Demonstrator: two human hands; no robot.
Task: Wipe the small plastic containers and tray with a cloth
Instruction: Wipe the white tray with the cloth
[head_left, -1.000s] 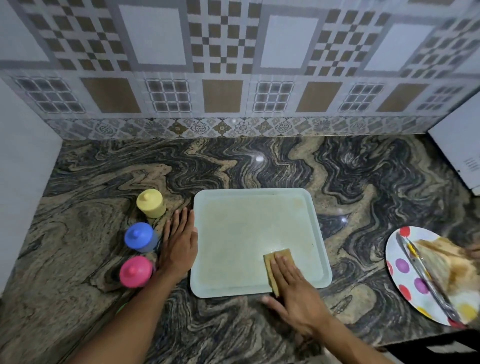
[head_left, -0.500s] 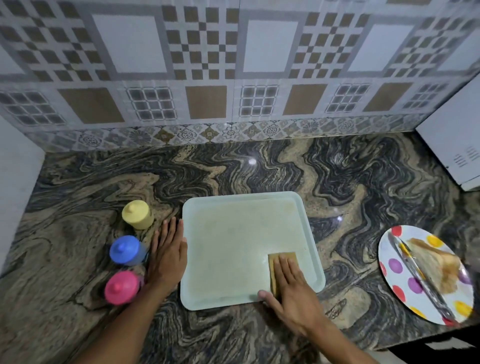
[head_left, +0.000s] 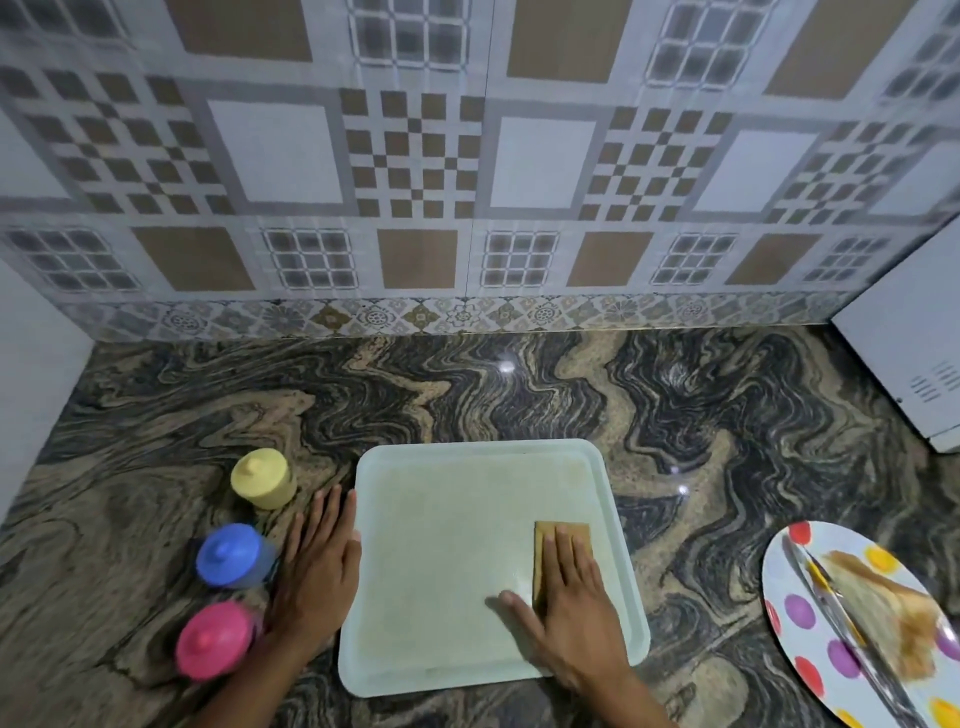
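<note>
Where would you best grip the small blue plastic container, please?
Take the small blue plastic container by its round sides from above, fingers left and right: it stands upright, with the yellow plastic container behind and the pink plastic container in front.

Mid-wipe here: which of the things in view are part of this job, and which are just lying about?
Job: tray; cloth under the right hand; yellow container; blue container; pink container; left hand flat beside the tray.

Lying about: dotted plate with food and a metal utensil; white appliance at the right.
</note>
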